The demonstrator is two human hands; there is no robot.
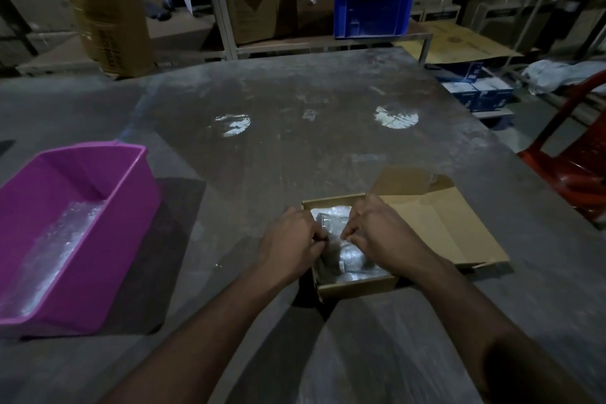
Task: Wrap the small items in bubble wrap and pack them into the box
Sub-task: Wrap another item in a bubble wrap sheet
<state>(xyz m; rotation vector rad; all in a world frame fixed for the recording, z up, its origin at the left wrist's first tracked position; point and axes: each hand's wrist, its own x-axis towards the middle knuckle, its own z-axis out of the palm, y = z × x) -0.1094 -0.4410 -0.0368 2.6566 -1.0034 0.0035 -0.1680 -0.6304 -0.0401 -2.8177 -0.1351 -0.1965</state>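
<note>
Both hands in the box, pinching bubble wrap.

My left hand [292, 239] and right hand [377, 233] have fingers curled, each pinching the bubble-wrapped bundle [351, 259] that sits inside the small cardboard box [357, 287] right in front of me; my knuckles hide much of the bundle. The box's lid flap [439, 226] lies open to the right, flat on the table. Left of me, well apart, a pink plastic tub [131, 207] holds loose bubble wrap [55, 246]. The grey table [295, 141] is scuffed, with two bright reflections. Beyond it: a red chair [570, 167] at right, a blue crate [373, 10] on shelving, stacked cartons in a dim storeroom.
</note>
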